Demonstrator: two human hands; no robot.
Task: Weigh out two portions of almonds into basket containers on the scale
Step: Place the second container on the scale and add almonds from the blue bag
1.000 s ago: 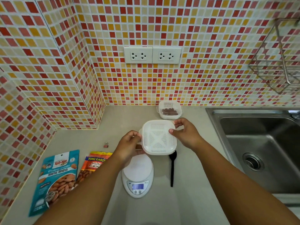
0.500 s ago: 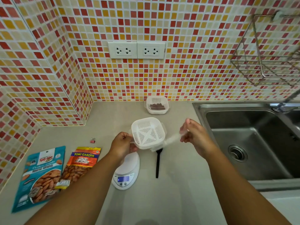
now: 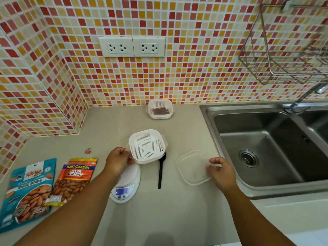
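Observation:
My left hand (image 3: 118,159) holds a white slotted basket container (image 3: 147,146) by its left rim, just above the far edge of the white digital scale (image 3: 125,185). My right hand (image 3: 220,170) rests at the right edge of a clear plastic lid (image 3: 192,167) lying flat on the counter, fingers spread and touching its edge. A second basket container (image 3: 160,110) with almonds inside stands by the back wall. Two almond bags lie at the left: a blue one (image 3: 28,190) and an orange "Salted Almonds" one (image 3: 72,180).
A black spoon (image 3: 161,172) lies on the beige counter (image 3: 177,210) between scale and lid. A steel sink (image 3: 266,148) fills the right side. A small pink clip (image 3: 87,150) sits left of the basket. A wire rack (image 3: 284,50) hangs on the tiled wall.
My right hand pulled the clear lid off the basket, carried it right and laid it on the counter. My left hand kept the basket over the scale.

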